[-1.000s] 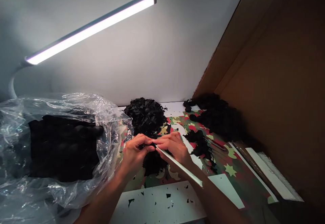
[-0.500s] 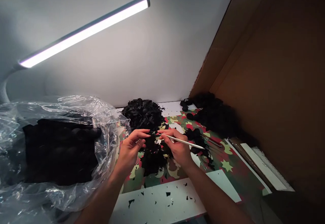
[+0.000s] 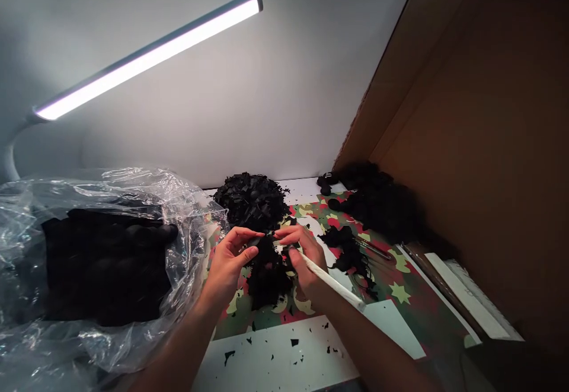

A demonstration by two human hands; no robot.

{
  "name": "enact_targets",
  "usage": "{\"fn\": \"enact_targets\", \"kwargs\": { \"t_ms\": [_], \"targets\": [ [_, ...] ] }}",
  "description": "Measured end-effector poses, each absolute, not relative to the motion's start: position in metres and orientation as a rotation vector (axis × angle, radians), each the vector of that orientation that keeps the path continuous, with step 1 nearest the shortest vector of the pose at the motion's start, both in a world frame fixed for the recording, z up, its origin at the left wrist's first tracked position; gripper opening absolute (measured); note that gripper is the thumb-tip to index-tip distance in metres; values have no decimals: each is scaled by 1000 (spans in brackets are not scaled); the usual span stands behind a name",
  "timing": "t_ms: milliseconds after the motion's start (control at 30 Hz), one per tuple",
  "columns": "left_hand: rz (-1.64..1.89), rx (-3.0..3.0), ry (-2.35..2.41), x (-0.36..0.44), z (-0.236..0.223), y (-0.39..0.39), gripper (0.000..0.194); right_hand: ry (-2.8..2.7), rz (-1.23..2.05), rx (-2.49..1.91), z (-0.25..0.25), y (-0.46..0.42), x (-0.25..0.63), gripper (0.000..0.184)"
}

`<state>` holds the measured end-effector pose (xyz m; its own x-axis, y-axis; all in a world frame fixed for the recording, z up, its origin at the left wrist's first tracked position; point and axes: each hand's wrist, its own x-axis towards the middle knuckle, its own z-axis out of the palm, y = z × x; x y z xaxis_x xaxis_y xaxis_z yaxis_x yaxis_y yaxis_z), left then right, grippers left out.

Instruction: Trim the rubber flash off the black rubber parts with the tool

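tabletop (image 3: 307,188), clear bag (image 3: 189,202) of black pieces (image 3: 106,267)

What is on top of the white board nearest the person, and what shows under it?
Small black scraps are scattered on the white board. Anything under it is hidden by the board itself; the left forearm and right forearm cover parts of its top.

two hands (image 3: 229,261) (image 3: 309,258), one stick (image 3: 333,283), one lamp (image 3: 151,57)

Small craft workspace | lamp (image 3: 151,54) | cardboard partition (image 3: 466,113) | black scraps (image 3: 251,199)
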<state>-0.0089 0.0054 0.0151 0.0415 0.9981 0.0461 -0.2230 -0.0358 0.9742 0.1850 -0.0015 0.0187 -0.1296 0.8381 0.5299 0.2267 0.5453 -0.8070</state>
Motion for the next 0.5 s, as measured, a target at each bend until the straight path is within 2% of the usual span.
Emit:
{"fn": "enact_targets", "kwargs": {
  "t_ms": [67, 167, 333, 500],
  "targets": [
    [1290, 1133, 1009, -8, 18, 4, 27, -1684, 663, -1006, 19, 2, 189, 23],
    [1263, 1191, 1054, -7, 21, 2, 25, -1889, 605, -1112, 19, 6, 190, 19],
    [1198, 1321, 1112, -5, 22, -2, 20, -2235, 315, -1002, 16, 12, 184, 27],
    [1176, 1310, 1139, -6, 18, -2, 17, -2301, 151, -926, 10, 17, 181, 31]
  ]
}}
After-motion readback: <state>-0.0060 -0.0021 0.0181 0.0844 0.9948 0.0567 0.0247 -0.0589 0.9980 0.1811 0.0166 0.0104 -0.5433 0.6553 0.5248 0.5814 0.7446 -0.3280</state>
